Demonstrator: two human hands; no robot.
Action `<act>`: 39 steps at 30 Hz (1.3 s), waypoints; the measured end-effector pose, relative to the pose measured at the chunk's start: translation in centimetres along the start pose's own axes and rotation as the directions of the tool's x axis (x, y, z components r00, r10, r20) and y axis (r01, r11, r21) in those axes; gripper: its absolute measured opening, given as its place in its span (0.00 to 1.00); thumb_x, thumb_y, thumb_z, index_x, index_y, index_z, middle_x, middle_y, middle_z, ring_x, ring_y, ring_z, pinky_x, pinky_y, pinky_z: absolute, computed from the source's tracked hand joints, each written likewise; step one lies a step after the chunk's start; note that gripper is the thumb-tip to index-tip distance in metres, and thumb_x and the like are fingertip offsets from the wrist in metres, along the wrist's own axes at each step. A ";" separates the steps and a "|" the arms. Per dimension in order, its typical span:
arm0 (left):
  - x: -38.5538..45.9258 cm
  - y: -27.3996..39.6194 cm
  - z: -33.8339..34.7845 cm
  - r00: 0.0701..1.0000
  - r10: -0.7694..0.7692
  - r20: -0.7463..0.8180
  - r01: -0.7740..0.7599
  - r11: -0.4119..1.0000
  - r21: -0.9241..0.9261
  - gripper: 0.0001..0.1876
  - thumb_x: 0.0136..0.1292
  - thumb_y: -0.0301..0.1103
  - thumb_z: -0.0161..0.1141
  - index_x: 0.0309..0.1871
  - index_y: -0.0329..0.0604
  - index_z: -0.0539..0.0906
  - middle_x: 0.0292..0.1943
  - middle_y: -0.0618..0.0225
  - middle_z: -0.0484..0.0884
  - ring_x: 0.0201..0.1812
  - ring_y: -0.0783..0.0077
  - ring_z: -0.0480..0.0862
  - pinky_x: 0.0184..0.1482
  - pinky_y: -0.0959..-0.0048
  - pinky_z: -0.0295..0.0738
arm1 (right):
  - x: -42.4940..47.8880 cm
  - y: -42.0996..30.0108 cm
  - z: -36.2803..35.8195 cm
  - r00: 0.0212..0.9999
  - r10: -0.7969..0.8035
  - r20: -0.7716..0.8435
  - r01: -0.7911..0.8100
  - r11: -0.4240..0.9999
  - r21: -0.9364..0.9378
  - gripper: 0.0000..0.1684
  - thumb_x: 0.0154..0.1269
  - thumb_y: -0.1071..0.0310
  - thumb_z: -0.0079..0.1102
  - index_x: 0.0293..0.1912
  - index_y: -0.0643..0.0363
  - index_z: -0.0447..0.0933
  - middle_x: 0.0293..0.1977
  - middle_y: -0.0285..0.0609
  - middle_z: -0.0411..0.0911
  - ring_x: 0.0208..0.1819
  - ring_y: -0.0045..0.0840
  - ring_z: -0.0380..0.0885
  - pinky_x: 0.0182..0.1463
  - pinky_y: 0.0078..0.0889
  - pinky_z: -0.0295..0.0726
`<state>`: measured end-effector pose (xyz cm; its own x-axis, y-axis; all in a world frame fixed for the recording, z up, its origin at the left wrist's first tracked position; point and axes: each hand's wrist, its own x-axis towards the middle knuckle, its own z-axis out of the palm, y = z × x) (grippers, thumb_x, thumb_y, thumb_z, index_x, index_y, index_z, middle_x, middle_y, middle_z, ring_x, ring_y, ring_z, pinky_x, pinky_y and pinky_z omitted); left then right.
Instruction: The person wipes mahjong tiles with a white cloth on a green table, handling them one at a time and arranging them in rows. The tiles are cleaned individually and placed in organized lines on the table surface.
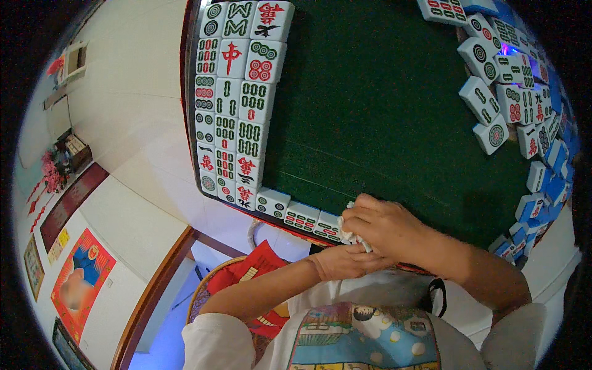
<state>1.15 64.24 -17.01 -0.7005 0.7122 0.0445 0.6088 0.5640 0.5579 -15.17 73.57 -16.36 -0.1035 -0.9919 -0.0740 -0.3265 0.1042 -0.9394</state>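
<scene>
At the near edge of a green felt mahjong table (351, 115), my right hand (386, 226) grips a crumpled white cloth or tissue (349, 229). My left hand (347, 262) lies just below it, its fingers reaching under the right hand; whether it also holds the cloth is hidden. The cloth touches or nearly touches the end of a short row of face-up mahjong tiles (300, 217) along the near edge. Face-up tiles (231, 99) stand in three tight columns along the left edge, showing circles, bamboos and characters.
Loose mahjong tiles (513, 101), some showing blue backs, are heaped along the table's right side. A chair with a red cushion (259, 263) is below the near edge at left. A red poster (83, 282) hangs on the wall.
</scene>
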 end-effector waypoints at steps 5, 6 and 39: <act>0.1 0.6 1.9 0.981 -0.158 -0.114 0.116 0.945 -0.307 0.27 0.55 0.31 0.51 0.61 0.47 0.73 0.63 0.68 0.69 0.66 0.69 0.65 0.69 0.63 0.56 | 5.2 0.2 3.6 0.971 -0.103 -0.216 0.090 0.994 -0.070 0.12 0.48 0.71 0.61 0.36 0.58 0.74 0.37 0.40 0.77 0.43 0.31 0.73 0.39 0.32 0.79; 0.3 0.7 2.1 0.981 -0.177 -0.084 0.135 0.922 -0.363 0.27 0.54 0.32 0.51 0.62 0.48 0.72 0.63 0.68 0.69 0.66 0.70 0.65 0.69 0.63 0.56 | 6.0 0.2 3.8 0.973 -0.081 -0.216 0.074 0.996 -0.039 0.12 0.48 0.71 0.61 0.36 0.58 0.75 0.37 0.40 0.77 0.43 0.31 0.73 0.40 0.31 0.79; -0.1 -0.3 0.9 0.992 0.040 0.123 -0.046 0.998 0.045 0.21 0.58 0.40 0.56 0.56 0.57 0.77 0.52 0.73 0.78 0.55 0.75 0.75 0.57 0.73 0.67 | -6.0 0.1 1.1 0.982 0.078 -0.174 -0.098 0.990 -0.105 0.19 0.43 0.71 0.64 0.40 0.59 0.76 0.41 0.41 0.79 0.45 0.33 0.74 0.44 0.32 0.78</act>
<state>1.40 64.38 -17.94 -0.6244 0.7803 -0.0357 0.6564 0.5489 0.5176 -13.59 79.50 -16.41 -0.2904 -0.9528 -0.0880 -0.4121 0.2076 -0.8872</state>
